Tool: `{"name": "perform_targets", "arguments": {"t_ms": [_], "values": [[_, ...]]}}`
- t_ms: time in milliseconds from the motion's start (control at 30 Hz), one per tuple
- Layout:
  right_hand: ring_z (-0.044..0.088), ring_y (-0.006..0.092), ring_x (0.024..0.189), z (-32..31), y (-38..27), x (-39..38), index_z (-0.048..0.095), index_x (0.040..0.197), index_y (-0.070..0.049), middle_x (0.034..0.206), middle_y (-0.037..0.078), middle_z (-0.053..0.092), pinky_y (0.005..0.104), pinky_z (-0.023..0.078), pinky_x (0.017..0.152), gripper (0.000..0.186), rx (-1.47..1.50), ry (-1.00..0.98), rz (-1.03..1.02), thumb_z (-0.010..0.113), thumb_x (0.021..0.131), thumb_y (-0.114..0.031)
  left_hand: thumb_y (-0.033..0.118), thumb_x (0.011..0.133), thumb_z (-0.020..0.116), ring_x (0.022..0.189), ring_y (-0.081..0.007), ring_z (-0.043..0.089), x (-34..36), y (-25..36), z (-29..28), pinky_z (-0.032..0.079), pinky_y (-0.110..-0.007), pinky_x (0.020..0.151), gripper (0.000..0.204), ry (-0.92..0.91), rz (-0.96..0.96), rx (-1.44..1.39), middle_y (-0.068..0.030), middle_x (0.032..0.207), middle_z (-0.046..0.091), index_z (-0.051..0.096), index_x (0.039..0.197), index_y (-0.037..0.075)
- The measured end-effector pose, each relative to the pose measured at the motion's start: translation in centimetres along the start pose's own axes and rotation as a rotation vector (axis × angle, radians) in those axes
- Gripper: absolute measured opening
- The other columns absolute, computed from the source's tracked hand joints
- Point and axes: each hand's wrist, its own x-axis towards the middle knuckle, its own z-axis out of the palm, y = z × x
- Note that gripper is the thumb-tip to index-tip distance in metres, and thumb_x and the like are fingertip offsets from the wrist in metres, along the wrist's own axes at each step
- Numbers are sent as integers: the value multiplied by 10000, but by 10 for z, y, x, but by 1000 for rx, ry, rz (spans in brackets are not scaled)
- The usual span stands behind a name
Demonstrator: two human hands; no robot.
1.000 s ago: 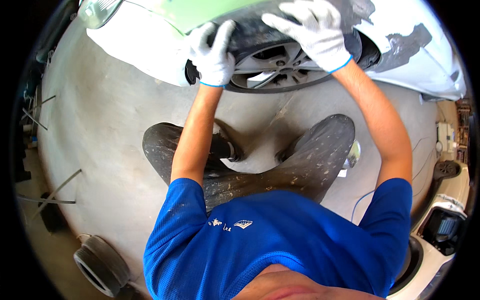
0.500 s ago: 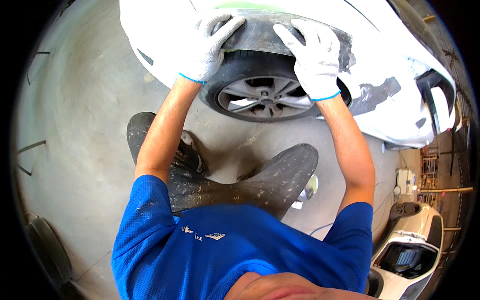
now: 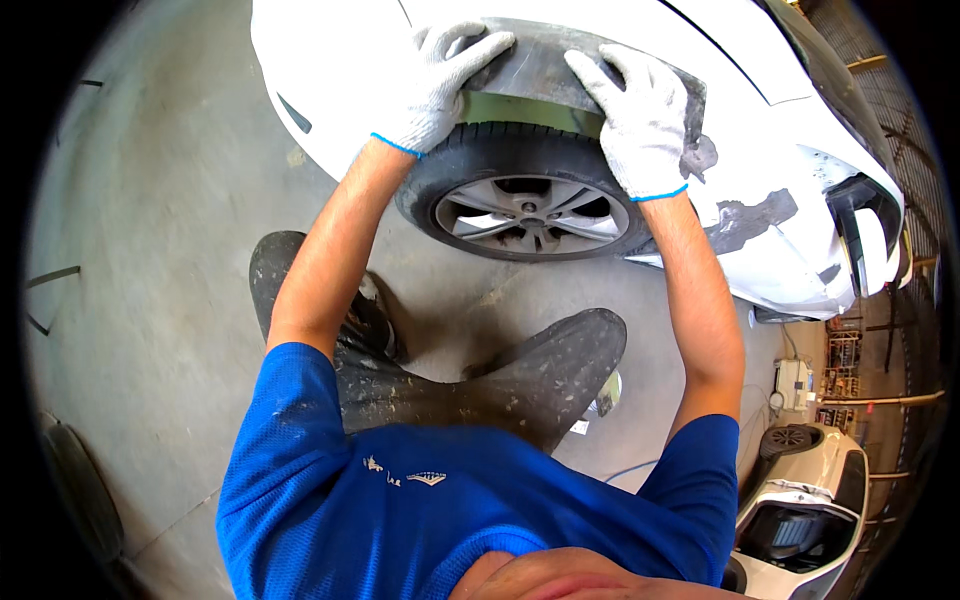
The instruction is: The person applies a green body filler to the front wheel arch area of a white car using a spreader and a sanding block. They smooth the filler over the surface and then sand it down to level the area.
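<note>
White knitted gloves with blue cuffs cover both my hands. My left hand presses on the left part of a dark grey, sheet-like piece over the wheel arch of a white car. On its right part is my right hand, thumb angled toward the left hand. Both hands hold the piece against the bodywork, fingers stretched across it; some fingertips are hard to see. Below its lower edge shows a greenish band, just above the tyre and its silver wheel.
A grey patch marks the white bodywork at right. My bent knees are below the wheel. A beige car stands at lower right, near a pale boxy machine. A loose tyre is at lower left.
The dark piece has shifted up the arch with my hands, uncovering the greenish band above the tyre. The whole view has tilted slightly.
</note>
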Motion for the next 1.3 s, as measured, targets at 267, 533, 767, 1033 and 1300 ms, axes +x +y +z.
{"name": "perform_targets", "arguments": {"t_ms": [267,533,767,1033,1300], "values": [[509,253,1186,6,0,-8,636,1293,-388,1261,3,574,442,340,1047,664,64,-40,-41,589,752,-7,21,657,727,1065,-288,556,2,25,-15,469,-422,928,638,11,-7,40,-49,1170,594,681,1246,263],[465,241,1199,26,4,-69,621,1300,-432,1276,-29,545,441,310,1041,728,-13,-94,-74,602,717,5,32,631,717,1053,-265,549,-54,51,26,461,-402,908,637,96,-8,98,-26,1154,589,696,1218,279],[472,173,1131,51,5,-127,659,1264,-427,1239,-81,547,413,338,988,598,17,-23,-153,647,746,-129,131,648,702,1071,-238,527,-123,76,85,440,-381,901,554,102,-82,103,0,1148,575,718,1171,312],[541,257,1106,-8,-18,-110,670,1281,-322,1227,23,599,452,380,1002,673,61,-119,-89,592,692,-8,3,609,709,974,-287,613,-96,84,35,522,-406,833,566,130,-92,-115,-61,1086,640,721,1146,180],[549,265,1150,-18,-1,-20,664,1281,-306,1224,55,612,449,369,1015,622,49,-30,-49,545,761,15,-49,663,682,1042,-311,603,-9,41,-11,506,-417,900,573,136,8,-40,-81,1137,649,700,1191,173]]}}
